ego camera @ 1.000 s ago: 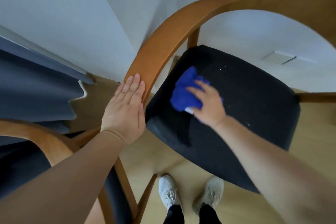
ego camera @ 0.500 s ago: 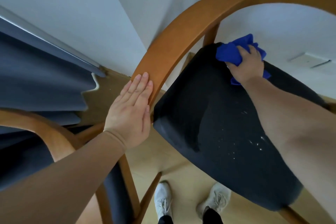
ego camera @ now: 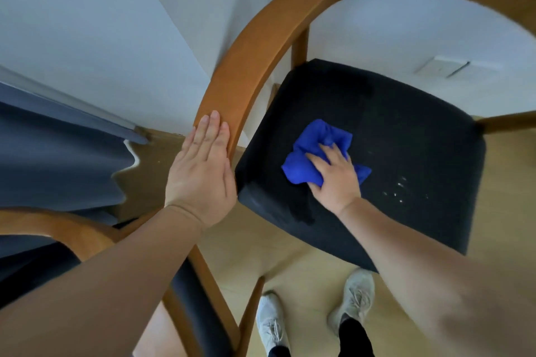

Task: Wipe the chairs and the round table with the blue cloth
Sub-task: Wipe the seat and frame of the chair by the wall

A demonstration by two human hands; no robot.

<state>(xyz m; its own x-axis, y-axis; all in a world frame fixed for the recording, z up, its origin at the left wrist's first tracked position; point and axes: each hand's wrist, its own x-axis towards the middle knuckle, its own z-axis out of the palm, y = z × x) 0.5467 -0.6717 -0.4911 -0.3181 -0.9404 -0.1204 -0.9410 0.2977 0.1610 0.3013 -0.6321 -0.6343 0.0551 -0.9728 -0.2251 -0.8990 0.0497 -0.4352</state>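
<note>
From the head view, the right grip lies on top of the blue cloth and holds it down on the dark seat of the chair. Its fingers are a little apart and bent over the bunched fabric, with the tips sunk among the folds. Most of the cloth bulges out beyond the fingertips and to the thumb side, and one corner pokes out from under the palm on the little-finger side. The cloth sits on the half of the seat nearer the left grip. A scatter of pale specks lies on the seat on the other side of the right grip, just beside that corner. The left grip is spread flat with straight fingers pressed together. It rests against the lower end of the chair's curved wooden rail, just beside the seat's edge and apart from the cloth. Below the left forearm, part of a second chair shows, with the same wood and dark padding. Beyond it hangs a grey-blue curtain. Two pale shoes stand on the wooden floor below the seat's front edge, between the two forearms. A white wall plate shows through the chair's arch, well beyond the right grip.
</note>
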